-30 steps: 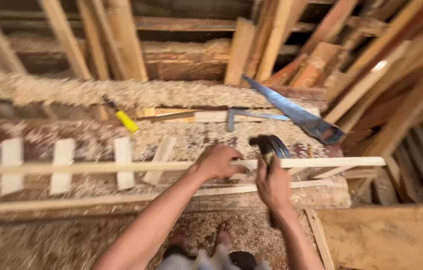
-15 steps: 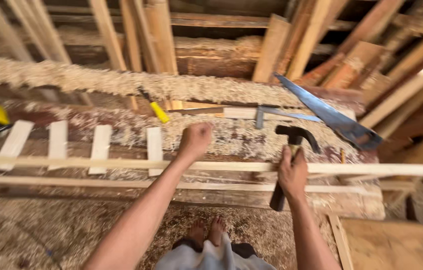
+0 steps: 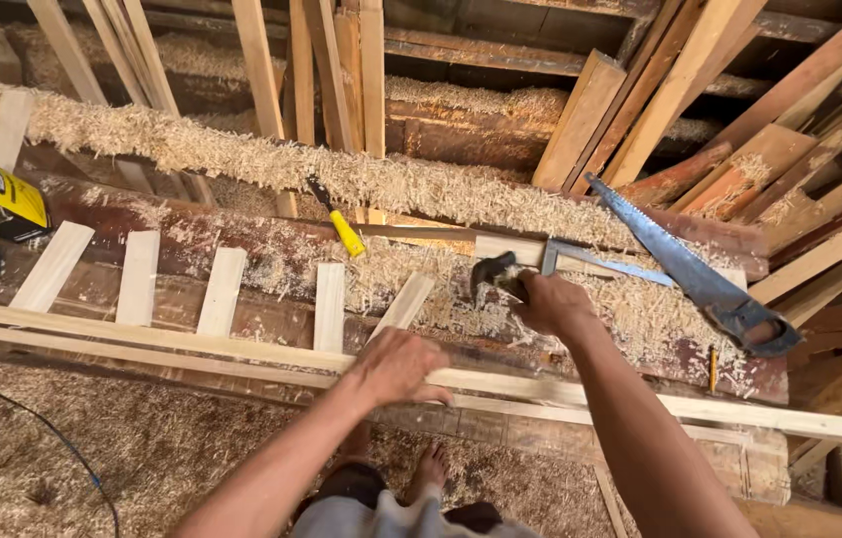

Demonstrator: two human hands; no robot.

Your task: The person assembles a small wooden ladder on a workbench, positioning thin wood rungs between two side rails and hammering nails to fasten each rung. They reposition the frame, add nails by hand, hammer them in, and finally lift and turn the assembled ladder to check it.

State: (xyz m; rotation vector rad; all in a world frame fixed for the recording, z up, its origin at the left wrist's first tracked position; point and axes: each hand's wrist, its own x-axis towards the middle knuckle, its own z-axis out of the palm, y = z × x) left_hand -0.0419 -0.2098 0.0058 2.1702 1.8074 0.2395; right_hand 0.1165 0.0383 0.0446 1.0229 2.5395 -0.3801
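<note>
Hammer work fills our view: our right hand is closed in a fist around the handle of a dark-headed claw hammer, whose black head juts out just to the left of the knuckles, above the shavings. Our left hand lies palm down, fingers curled loosely over a long pale wooden rail that runs left and right beneath it; it presses on the rail rather than clasping anything.

Just beyond the left hand's fingertips, a short pale wooden slat lies tilted, its near end touching the rail. To the left of that hand, four more short pale slats lie side by side across the rail, apart from one another. A second thin pale strip runs along the near side of the rail.

Beyond the right hand, a steel try square rests on the shavings, close to the hammer head. Further right of that fist lies a long handsaw with a dark handle, well apart from it. Beyond the left hand, a yellow-handled screwdriver lies among the curled wood shavings.
</note>
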